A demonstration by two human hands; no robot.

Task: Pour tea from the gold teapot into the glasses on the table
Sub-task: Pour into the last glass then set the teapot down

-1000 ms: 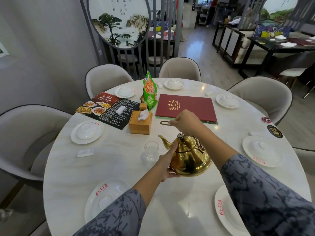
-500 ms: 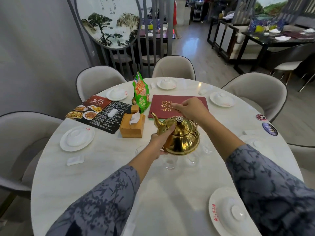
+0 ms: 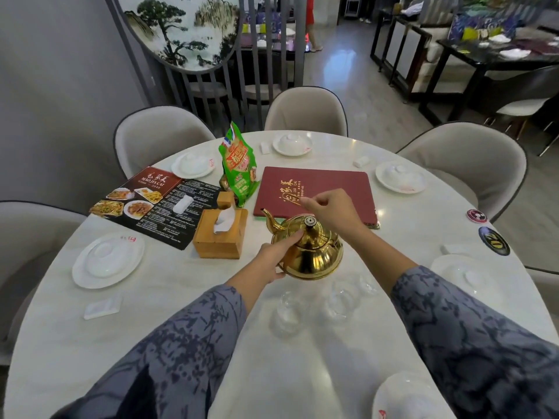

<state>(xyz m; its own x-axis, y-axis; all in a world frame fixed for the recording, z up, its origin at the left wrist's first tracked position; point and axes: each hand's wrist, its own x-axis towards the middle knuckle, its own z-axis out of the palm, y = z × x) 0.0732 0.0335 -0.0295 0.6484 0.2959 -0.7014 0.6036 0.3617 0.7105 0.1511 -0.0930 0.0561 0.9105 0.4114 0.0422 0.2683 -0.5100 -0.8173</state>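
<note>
The gold teapot (image 3: 311, 255) is upright over the white round table (image 3: 187, 300), spout pointing away to the left. My right hand (image 3: 332, 211) is closed above the lid, pinching the thin wire handle. My left hand (image 3: 270, 258) presses against the pot's left side with a finger up on the lid rim. Three clear glasses stand just nearer to me than the pot: one on the left (image 3: 289, 311), one in the middle (image 3: 340, 300), one on the right (image 3: 367, 285). They look blurred, so I cannot tell how full they are.
A wooden tissue box (image 3: 220, 238) stands left of the pot, with a green snack bag (image 3: 239, 170) behind it. A red menu folder (image 3: 320, 184) and a black picture menu (image 3: 157, 204) lie beyond. White covered dishes (image 3: 107, 261) ring the table's edge, with padded chairs (image 3: 462, 164) around it.
The teapot has moved from beside one glass on the left to a spot beyond the group of glasses and now sits level. Both hands stayed on it.
</note>
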